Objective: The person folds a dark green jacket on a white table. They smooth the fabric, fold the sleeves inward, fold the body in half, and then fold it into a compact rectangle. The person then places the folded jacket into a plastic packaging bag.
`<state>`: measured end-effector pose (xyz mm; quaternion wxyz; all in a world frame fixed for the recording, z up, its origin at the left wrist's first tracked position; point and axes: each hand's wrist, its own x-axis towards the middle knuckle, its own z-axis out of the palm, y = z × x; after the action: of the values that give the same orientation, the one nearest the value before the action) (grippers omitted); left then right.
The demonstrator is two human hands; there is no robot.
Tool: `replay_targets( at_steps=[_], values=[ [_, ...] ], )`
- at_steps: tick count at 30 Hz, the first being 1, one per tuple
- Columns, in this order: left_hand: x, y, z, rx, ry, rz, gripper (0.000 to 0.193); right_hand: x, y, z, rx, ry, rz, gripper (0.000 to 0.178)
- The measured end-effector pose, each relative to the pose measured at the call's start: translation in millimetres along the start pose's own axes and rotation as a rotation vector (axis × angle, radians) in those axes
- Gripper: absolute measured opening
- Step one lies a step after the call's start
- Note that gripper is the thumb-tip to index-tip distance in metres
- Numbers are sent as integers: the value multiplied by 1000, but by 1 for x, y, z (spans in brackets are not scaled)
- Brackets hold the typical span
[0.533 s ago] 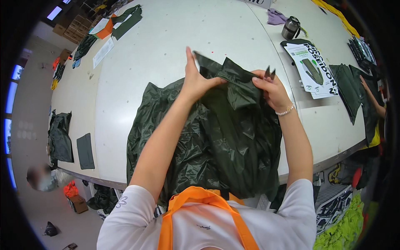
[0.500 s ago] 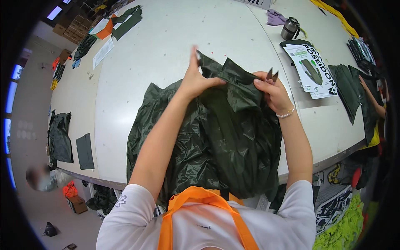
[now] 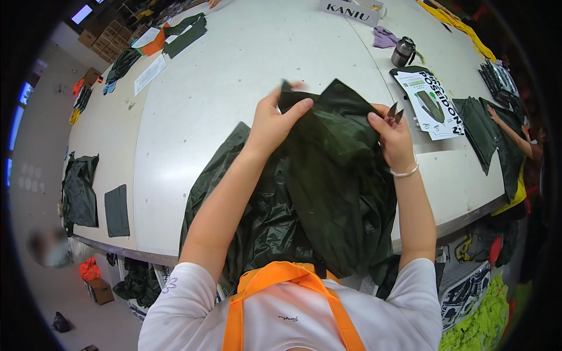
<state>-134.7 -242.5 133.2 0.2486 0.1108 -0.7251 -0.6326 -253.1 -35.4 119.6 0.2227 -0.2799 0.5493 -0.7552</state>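
A dark green, shiny coated garment [image 3: 336,199] is draped from the table in front of me down to my orange apron straps. My left hand [image 3: 274,121] is closed on its upper edge, thumb on top and fingers partly behind the fabric, slightly blurred. On the other side my right hand [image 3: 395,140] pinches the same raised edge. Between its fingers the right hand also keeps a small pair of thread snips [image 3: 396,112], pointed blades sticking up past the knuckles. The stretch of fabric between the hands is lifted, with two corners standing up.
The large white table [image 3: 228,76] carries printed sheets [image 3: 430,102], a metal flask [image 3: 403,52] and a purple cloth [image 3: 384,37]. At right, a co-worker's hand [image 3: 503,124] rests on dark green fabric [image 3: 472,131]. A folded green garment [image 3: 81,190] and flat piece [image 3: 117,210] lie left.
My left hand has gone from spread fingers to gripping the garment's edge. The fabric between my hands is more spread out. The snips stay in my right hand.
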Motion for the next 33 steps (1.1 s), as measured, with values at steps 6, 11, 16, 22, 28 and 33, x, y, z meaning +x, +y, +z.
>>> replay_targets(
  at_steps=[6,11,16,22,28,33],
  values=[
    [-80,-98,4,142,272,-343,64,-51,26,80,-428,13,-296,42],
    [-155,-155,31,-1303,-95,-452,32,-98,86,126,0,-175,194,25],
    [-135,-104,28,-965,254,-418,29,-102,41,60,240,-277,142,44],
    [-151,-91,20,-936,540,-403,31,-67,157,-233,-915,508,225,22],
    [-183,-69,4,-1132,453,-529,30,-48,174,-282,-1562,784,328,46],
    [-219,-21,25,-1231,248,-519,27,-35,170,-144,-1071,4,-141,77]
  ],
)
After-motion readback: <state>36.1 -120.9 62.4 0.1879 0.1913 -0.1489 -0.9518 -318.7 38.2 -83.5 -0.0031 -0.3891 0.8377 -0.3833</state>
